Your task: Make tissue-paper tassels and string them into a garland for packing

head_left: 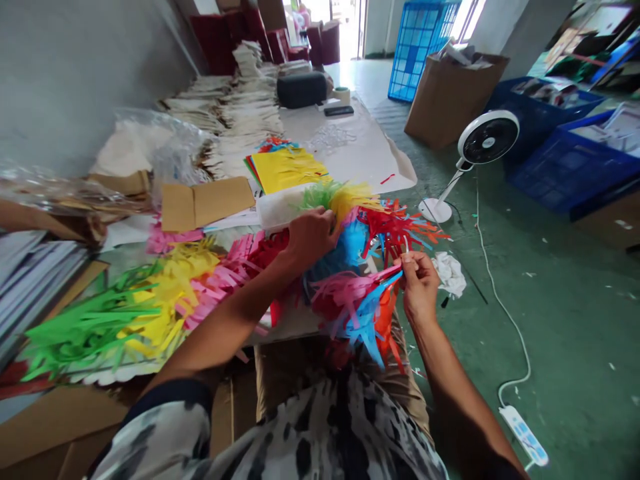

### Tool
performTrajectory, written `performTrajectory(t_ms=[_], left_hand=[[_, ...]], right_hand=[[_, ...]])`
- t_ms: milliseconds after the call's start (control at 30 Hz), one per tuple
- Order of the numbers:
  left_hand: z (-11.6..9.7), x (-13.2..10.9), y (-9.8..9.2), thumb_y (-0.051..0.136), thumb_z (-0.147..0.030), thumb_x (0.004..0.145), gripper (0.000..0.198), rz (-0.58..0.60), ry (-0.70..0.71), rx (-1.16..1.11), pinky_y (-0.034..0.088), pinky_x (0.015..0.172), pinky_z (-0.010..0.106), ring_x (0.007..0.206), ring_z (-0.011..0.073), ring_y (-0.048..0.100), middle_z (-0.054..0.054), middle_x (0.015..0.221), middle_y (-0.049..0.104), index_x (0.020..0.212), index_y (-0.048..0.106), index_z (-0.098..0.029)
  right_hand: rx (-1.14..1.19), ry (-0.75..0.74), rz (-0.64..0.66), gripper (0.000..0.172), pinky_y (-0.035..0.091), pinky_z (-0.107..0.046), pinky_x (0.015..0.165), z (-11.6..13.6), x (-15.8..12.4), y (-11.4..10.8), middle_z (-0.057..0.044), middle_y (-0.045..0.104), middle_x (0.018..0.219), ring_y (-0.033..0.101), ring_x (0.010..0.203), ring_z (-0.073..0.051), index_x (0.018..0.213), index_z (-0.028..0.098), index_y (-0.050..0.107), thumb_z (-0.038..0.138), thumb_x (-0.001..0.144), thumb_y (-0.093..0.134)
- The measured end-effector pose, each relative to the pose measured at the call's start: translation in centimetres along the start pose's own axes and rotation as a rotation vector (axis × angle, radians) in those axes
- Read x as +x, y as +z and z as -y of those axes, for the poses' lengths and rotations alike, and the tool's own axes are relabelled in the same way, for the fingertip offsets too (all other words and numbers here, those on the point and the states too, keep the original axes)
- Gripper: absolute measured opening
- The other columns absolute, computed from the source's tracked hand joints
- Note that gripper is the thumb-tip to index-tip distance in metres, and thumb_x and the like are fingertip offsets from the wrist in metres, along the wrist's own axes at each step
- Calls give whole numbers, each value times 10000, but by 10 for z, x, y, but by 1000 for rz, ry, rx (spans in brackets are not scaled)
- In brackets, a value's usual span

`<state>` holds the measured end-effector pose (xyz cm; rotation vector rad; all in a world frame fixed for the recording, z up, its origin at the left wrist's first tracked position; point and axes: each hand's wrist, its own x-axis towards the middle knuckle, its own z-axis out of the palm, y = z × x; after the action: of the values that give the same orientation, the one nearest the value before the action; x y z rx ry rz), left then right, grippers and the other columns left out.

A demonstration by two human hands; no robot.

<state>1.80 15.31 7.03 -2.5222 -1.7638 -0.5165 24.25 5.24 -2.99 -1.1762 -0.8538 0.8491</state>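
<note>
My left hand presses down on a bundle of fringed crepe paper in green, yellow and blue, next to a white foam-like roll. My right hand pinches the tips of pink and blue paper fringe between its fingers. Long strips of green, yellow and pink fringe lie spread across the table to my left. Red and orange fringe sticks out beyond the bundle. The inner end of the bundle is hidden under my left hand.
Stacks of yellow paper, a cardboard sheet and piled cream bundles cover the table. Another person's forearm enters at left. A white fan, blue crates and a power strip stand on the green floor at right.
</note>
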Motion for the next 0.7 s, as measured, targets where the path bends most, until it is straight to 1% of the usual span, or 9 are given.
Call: performTrajectory(t_ms=[100,167,267,333,400,467,533,633,700], left_hand=[[-8,2,11,611,-388,961,256,44,-32,47,410,682,357,920,321,681,154,995,705,914,735,-170],[-11,2,10,591,-352,960,236,28,-57,52,416,685,357,903,313,685,155,993,716,941,738,-169],[-8,5,-4,600,-301,931,197,-10,-101,72,425,694,356,874,305,687,138,925,738,985,748,-182],[-2,10,-17,605,-284,920,193,1,-116,75,435,717,362,851,301,688,127,868,747,956,769,-189],[7,17,-30,617,-306,928,213,1,-98,36,450,751,368,843,292,688,118,843,755,939,796,-191],[16,24,-39,659,-321,918,214,-38,-69,-66,466,773,356,834,267,690,94,818,759,984,817,-192],[23,31,-46,705,-294,891,209,-116,-42,-240,483,758,326,786,225,688,60,776,749,1030,821,-191],[26,38,-54,741,-232,844,161,-230,19,-600,501,671,265,669,149,660,19,733,722,982,806,-181],[25,41,-58,749,-233,830,122,-248,21,-868,501,598,233,585,114,620,-6,675,685,936,776,-178]], right_hand=[[1,6,2,290,385,-261,564,1,0,0,2,671,815,526,622,-138,931,243,617,517,915,709],[5,14,4,288,382,-261,557,2,-1,1,4,668,809,511,607,-133,936,242,618,513,911,713],[14,25,7,300,379,-262,549,3,-1,1,5,668,802,503,601,-133,930,240,618,519,898,725],[26,30,7,310,378,-263,547,3,-1,0,4,672,802,501,599,-132,925,238,623,525,888,735],[41,35,8,313,381,-266,547,3,-1,0,4,677,798,493,589,-128,924,235,632,525,885,743],[53,38,12,310,388,-269,551,3,-1,-1,9,674,783,487,578,-126,920,233,641,521,883,750],[63,37,14,307,398,-270,558,3,-1,-1,12,671,769,495,579,-126,913,232,646,516,879,759],[71,34,14,316,413,-267,570,2,-1,0,12,679,763,522,597,-131,907,231,654,520,862,775],[76,32,13,325,421,-263,575,2,0,1,11,686,760,536,609,-133,901,232,659,529,853,781]])
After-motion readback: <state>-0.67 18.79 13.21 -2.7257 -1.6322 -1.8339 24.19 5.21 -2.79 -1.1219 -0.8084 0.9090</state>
